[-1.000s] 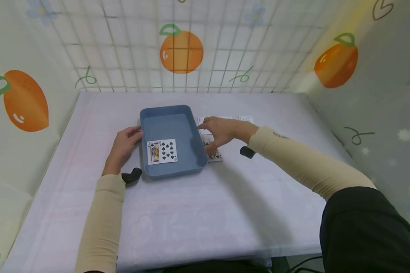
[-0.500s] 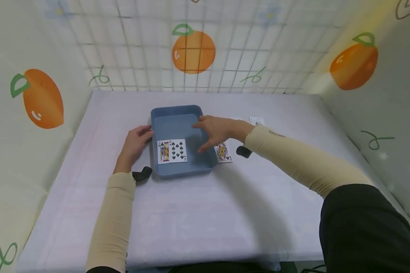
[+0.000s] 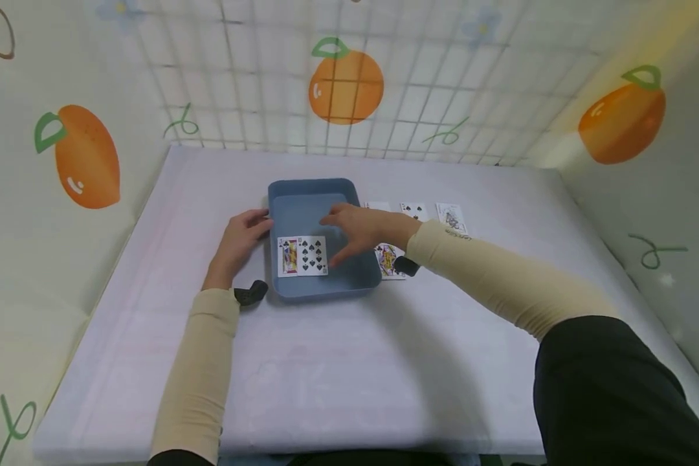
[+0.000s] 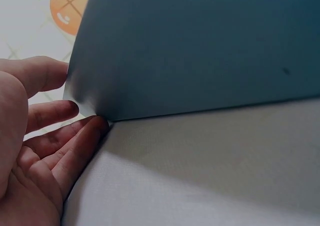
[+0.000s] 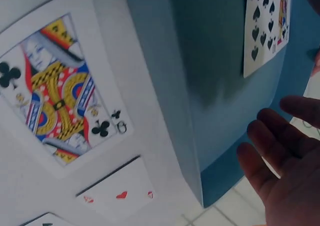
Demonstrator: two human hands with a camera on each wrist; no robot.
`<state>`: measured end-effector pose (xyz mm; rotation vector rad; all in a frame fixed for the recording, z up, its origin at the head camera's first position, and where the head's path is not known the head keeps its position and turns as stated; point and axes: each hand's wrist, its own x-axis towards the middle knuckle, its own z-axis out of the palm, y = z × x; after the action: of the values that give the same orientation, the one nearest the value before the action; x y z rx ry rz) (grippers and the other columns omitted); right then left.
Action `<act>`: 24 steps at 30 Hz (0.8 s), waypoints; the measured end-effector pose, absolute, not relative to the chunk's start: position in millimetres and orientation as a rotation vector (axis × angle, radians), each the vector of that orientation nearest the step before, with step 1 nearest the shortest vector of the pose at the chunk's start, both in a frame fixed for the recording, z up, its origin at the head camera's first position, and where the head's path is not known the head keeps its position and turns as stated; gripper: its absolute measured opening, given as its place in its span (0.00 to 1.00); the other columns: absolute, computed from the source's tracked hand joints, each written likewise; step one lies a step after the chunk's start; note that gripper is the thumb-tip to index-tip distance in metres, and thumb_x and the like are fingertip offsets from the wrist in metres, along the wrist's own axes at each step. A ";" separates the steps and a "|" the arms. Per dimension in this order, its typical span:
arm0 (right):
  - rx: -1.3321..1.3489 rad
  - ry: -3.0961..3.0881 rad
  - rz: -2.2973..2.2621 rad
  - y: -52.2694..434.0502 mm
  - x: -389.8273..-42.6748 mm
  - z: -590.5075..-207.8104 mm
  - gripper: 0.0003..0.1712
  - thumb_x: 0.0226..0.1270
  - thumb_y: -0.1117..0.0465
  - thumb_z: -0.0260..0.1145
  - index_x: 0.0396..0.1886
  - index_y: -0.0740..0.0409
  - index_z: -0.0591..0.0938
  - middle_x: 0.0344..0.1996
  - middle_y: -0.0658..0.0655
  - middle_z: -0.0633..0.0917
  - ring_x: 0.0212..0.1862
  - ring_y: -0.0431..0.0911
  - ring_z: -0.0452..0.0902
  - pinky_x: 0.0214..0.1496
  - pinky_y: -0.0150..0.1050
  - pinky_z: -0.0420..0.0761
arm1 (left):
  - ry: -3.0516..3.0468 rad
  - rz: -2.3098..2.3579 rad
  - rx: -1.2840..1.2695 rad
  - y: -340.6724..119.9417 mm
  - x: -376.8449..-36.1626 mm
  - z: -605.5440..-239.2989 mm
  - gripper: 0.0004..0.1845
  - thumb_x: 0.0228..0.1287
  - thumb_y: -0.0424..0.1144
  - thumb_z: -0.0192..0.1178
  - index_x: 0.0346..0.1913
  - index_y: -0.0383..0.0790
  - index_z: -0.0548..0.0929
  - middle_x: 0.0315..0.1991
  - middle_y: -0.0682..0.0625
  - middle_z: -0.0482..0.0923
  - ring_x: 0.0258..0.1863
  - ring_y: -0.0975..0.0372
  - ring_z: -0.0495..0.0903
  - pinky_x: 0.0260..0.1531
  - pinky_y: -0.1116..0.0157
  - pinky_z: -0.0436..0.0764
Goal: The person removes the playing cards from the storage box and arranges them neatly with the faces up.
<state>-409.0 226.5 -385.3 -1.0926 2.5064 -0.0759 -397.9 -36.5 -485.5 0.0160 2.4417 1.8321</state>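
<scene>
A blue tray (image 3: 349,285) stands on the white-covered table. Inside, toward its near left corner, lie a ten of spades (image 3: 313,256) and a face card of clubs (image 3: 289,257), overlapping. My left hand (image 3: 240,243) rests against the tray's left side; in the left wrist view its fingertips touch the outer wall (image 4: 190,50). Over the tray's right half hovers my right hand (image 3: 364,226), thumb and fingers spread and holding nothing. Its thumb tip appears close to the ten of spades; whether it touches cannot be told. The right wrist view shows loosely bent fingers (image 5: 272,148).
Right of the tray lie a queen of clubs (image 5: 60,95), an ace of hearts (image 5: 120,188), a spade card (image 3: 413,210) and a card with a black-and-white figure (image 3: 451,218). A wire grid (image 3: 408,90) behind printed cloth stands along the back.
My right hand has moved left from the tray's right rim to over its inside, nearing the two cards. My left hand stays at the tray. The head view has shifted.
</scene>
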 end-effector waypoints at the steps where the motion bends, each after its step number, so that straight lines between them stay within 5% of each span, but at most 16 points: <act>1: -1.096 2.502 -0.079 223.9 -408.3 -387.0 0.56 0.53 0.36 0.74 0.72 0.64 0.65 0.67 0.67 0.67 0.69 0.58 0.61 0.71 0.50 0.65 | 2.438 1.836 0.013 -36.5 -398.3 -485.8 0.27 0.72 0.43 0.59 0.69 0.36 0.71 0.61 0.39 0.76 0.63 0.52 0.73 0.64 0.56 0.71; 24: -1.102 2.534 0.079 186.5 -406.0 -405.4 0.57 0.50 0.31 0.73 0.72 0.60 0.68 0.57 0.60 0.74 0.53 0.48 0.69 0.58 0.42 0.75 | 2.420 1.845 0.009 -39.1 -402.6 -485.7 0.27 0.72 0.43 0.59 0.69 0.37 0.71 0.63 0.41 0.75 0.64 0.54 0.72 0.65 0.58 0.71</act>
<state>-406.0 186.5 -405.4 -1.1017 2.5338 0.0787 -402.6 -39.1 -485.7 0.0094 2.4202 1.8450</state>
